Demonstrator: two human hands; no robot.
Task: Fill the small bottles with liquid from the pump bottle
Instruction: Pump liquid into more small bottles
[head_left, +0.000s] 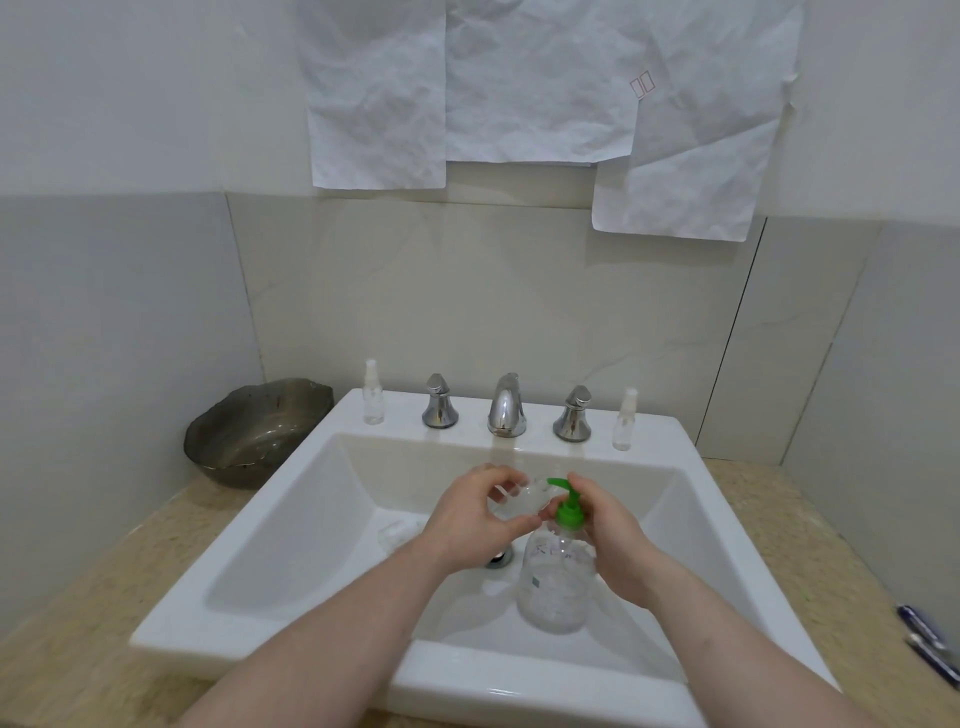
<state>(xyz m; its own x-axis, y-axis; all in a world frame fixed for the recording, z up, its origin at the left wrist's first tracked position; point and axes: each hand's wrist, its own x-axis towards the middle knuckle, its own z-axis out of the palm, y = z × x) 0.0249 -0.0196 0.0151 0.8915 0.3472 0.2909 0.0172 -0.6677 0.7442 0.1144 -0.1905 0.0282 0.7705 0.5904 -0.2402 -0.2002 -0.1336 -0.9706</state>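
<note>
Pump bottle (558, 582), clear with a green pump head, is standing inside the white sink (291, 525), and we are pressing it with our right hand (608, 530), fingers curled over the pump. Our left hand (472, 514) is pinching a small clear bottle (519, 499) just under the green spout. Two capped spray bottles are standing on the back ledge, one far left (373, 393), one far right (625, 420), outside the chrome faucet (506, 405). A dark bowl (249, 431) is sitting on the counter, left.
</note>
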